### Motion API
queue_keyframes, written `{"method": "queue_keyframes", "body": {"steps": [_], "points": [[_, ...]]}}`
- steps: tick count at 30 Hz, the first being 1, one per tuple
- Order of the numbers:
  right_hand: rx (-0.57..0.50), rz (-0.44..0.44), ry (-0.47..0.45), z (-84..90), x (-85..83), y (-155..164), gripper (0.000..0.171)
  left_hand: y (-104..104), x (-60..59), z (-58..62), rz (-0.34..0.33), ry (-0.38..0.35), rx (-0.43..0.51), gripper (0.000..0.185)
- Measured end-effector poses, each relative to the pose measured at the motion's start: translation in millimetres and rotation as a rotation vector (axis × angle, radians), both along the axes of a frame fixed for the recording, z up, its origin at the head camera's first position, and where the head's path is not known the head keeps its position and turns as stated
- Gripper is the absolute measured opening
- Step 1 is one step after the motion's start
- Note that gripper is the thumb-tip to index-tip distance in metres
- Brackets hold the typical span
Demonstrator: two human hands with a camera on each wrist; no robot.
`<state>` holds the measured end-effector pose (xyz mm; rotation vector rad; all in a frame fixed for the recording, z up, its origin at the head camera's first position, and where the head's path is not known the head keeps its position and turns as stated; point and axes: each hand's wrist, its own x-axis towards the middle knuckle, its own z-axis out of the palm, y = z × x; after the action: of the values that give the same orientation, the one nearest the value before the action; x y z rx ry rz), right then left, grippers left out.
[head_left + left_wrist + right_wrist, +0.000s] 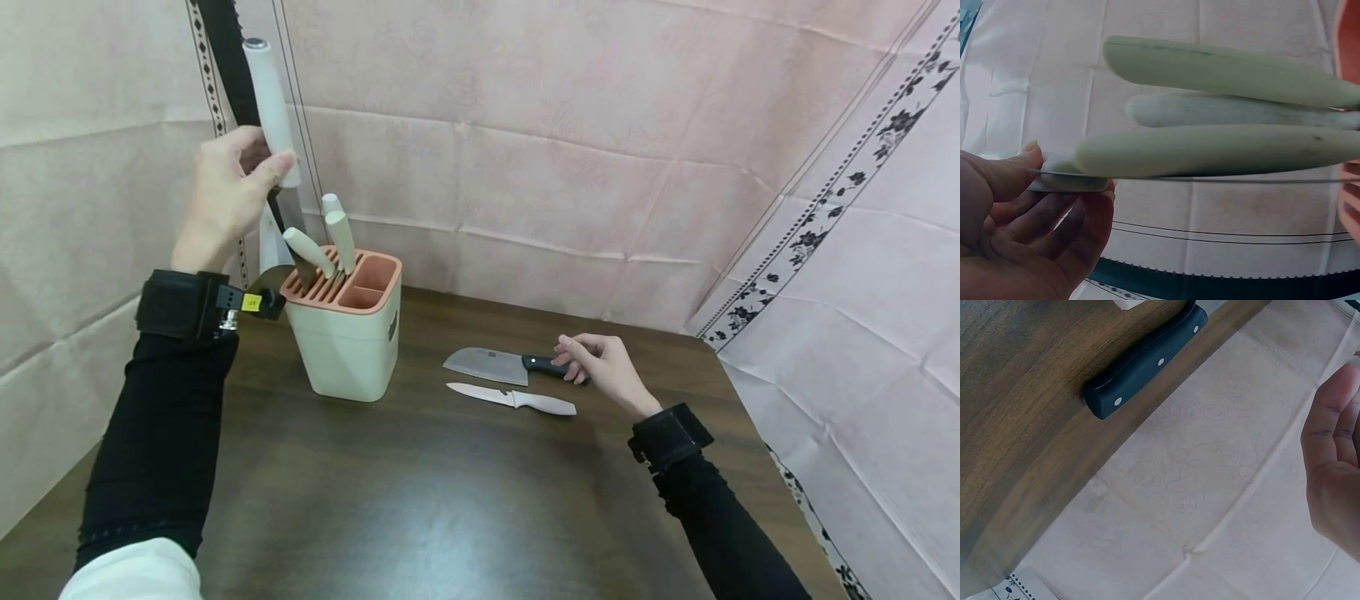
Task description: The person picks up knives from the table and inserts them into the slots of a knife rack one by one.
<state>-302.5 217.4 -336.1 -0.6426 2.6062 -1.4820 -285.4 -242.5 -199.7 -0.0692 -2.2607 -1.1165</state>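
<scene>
Between thumb and fingers, my left hand (225, 187) pinches the pale handle of a knife (272, 117), raised at the left side of the knife block (341, 350). The knife's blade points down toward the block's slots; in the left wrist view it shows edge-on as a thin line. Pale green knife handles (1216, 150) stick up from the slots beside it. My right hand (607, 367), fingers loosely bent and holding nothing, hovers by the black handle of a wide-bladed kitchen knife (491, 365). In the right wrist view, that black handle (1147, 362) lies apart from the fingers.
A smaller white-handled knife (543, 404) lies in front of the wide-bladed one, both blades pointing left. The block's orange top has slots and square compartments (375, 275). Cloth-covered walls (525, 167) rise behind and beside the brown wooden table (450, 517).
</scene>
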Motion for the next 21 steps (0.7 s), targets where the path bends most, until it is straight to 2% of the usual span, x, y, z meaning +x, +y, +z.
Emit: {"method": "queue_keyframes", "body": {"steps": [3,6,13,21], "points": [[0.0,-0.002,0.003,-0.4,1.4,0.3,0.032,-1.8,-0.5,-7.7,-0.001,-0.007,-0.06,0.042],[-0.004,-0.01,-0.008,-1.8,1.4,1.1,0.032,-4.6,-0.9,-13.3,-0.01,-0.052,-0.095,0.044],[-0.007,-0.02,-0.017,-4.1,1.1,3.3,0.032,-7.5,-4.7,-20.1,-0.055,-0.186,-0.115,0.05],[-0.01,-0.019,-0.017,-5.4,1.9,5.3,0.032,-8.0,-7.6,-31.2,-0.083,-0.238,-0.15,0.048]]}}
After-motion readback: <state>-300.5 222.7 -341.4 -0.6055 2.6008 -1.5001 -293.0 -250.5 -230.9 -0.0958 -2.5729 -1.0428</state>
